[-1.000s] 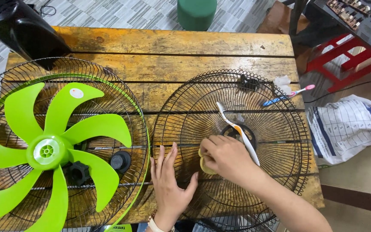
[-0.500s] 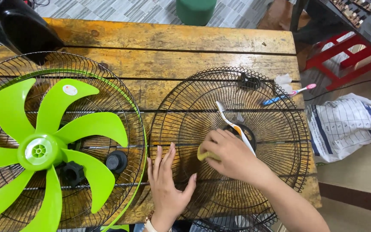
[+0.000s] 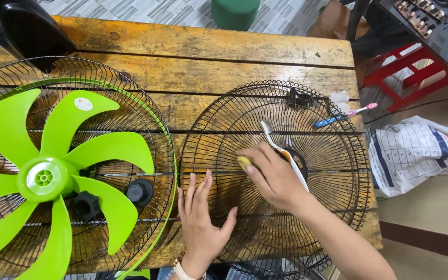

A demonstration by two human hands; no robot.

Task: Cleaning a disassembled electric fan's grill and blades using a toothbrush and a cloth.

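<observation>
Left hand: fingers spread flat, pressing on the black wire fan guard.
Right hand: fingers curled, pinching a yellow sponge against the guard wires.

This is looking like a small home repair corner or informal workshop rather than a tidy living room. A worn, stained wooden table made of rough planks is serving as the workbench, standing on a floor of grey patterned tiles. A fan is lying in pieces across it: a black wire guard, a second guard cradling bright green blades, and loose black knobs. A red plastic stool is sitting off to the right, beside a shelf or bench crowded with small electronic parts, and a printed sack is lying on the floor.
</observation>
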